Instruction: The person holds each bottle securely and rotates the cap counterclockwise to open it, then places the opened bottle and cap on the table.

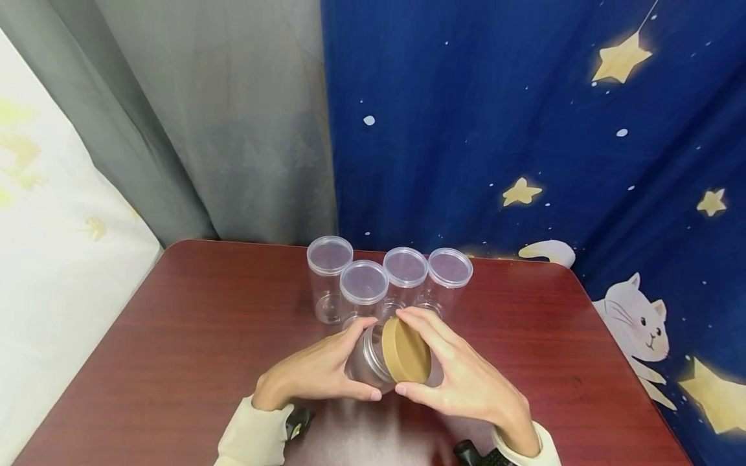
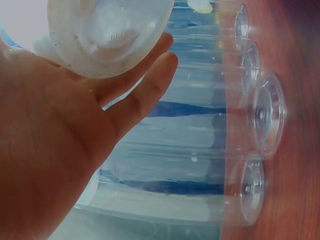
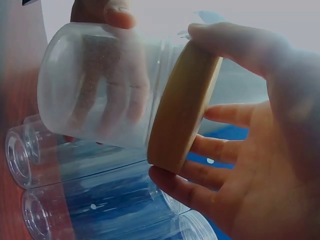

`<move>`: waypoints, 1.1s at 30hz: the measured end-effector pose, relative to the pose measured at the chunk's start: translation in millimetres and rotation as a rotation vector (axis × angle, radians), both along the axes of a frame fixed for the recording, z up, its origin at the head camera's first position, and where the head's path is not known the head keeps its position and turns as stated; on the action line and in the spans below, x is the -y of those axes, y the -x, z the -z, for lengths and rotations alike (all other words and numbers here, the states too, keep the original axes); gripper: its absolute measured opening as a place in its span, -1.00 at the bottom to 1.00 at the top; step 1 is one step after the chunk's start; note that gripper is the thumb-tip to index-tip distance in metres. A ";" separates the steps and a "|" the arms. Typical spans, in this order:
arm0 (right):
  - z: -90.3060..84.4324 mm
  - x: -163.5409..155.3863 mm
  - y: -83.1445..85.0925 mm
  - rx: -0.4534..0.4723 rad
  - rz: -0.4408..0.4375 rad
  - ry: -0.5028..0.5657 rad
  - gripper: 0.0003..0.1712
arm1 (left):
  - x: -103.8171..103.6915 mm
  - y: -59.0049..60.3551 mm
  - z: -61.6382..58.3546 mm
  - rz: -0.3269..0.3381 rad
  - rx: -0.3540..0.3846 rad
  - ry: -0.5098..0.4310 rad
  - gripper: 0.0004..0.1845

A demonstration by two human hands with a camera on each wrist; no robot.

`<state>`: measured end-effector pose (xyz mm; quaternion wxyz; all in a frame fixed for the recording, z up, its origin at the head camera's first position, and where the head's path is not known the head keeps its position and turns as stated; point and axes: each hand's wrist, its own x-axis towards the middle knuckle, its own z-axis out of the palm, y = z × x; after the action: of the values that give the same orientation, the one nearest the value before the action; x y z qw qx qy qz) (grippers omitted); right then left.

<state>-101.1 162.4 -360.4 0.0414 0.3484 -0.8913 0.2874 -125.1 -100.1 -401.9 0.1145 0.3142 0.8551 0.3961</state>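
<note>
- Clear plastic screw-top jar [image 1: 367, 366]: held up off the red-brown wood-grain tabletop [image 1: 221, 323], tipped approx. sideways, mouth toward R.
- L hand [image 1: 317, 372]: thumb + fingers wrapped partway round jar body, hand bowed wide b/c the jar is fat.
- R hand [image 1: 472, 382]: thumb + fingertips spread across the tan lid [image 1: 414, 355], pinching its rim; palm stands clear of the lid top.
- Lid sits at the mouth but canted, w/ clear thread rings showing beside it; can't tell if any thread is engaged.
- Main risk, IMO: cross-threading or jamming, b/c lid & mouth axes don't line up. Squaring up before any twist would help.
- R pinch is rim-only, so a slip could drop the lid; no support under it.
- Smooth, prob. thin walls: L could let the jar spin w/ the lid, or dent it if squeezed hard.
- Four clear jars w/ translucent lids [image 1: 364, 285] stand upright just behind. Knuckles or a dropped lid could knock the nearest; tall + light-looking, so may topple into its neighbours.
</note>
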 end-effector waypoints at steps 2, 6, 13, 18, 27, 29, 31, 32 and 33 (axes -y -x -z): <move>-0.4 -0.8 0.2 0.003 0.007 0.004 0.05 | 1.7 -0.2 -1.5 0.001 0.004 0.005 0.12; -1.7 -2.4 0.2 0.020 0.019 0.011 0.11 | 3.9 -1.5 -4.2 0.002 -0.019 0.004 0.10; -5.6 -11.4 1.7 0.026 0.035 0.053 0.11 | 8.9 -2.1 -7.9 0.018 -0.079 -0.031 0.02; -7.9 -23.4 3.8 -0.018 0.092 0.051 0.08 | 15.1 -2.0 -11.8 0.037 -0.126 -0.057 -0.03; -8.9 -41.8 5.7 -0.045 0.218 0.011 0.05 | 37.9 -2.4 -19.1 0.000 -0.117 -0.106 -0.03; -8.9 -45.4 6.5 -0.032 0.235 0.009 0.04 | 43.0 -2.5 -20.0 -0.008 -0.120 -0.109 -0.03; -9.0 -48.8 7.4 -0.020 0.251 0.008 0.04 | 47.7 -2.8 -21.2 -0.024 -0.107 -0.113 -0.02; -9.2 -50.4 7.9 -0.015 0.255 0.010 0.04 | 49.8 -2.9 -21.5 -0.029 -0.111 -0.114 -0.02; -9.4 -51.9 8.4 -0.009 0.259 0.014 0.03 | 52.0 -2.8 -21.6 -0.033 -0.115 -0.114 -0.03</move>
<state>-109.5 214.3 -351.0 0.0846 0.2314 -0.9266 0.2841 -122.3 -152.0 -380.3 0.0405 0.3285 0.8414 0.4272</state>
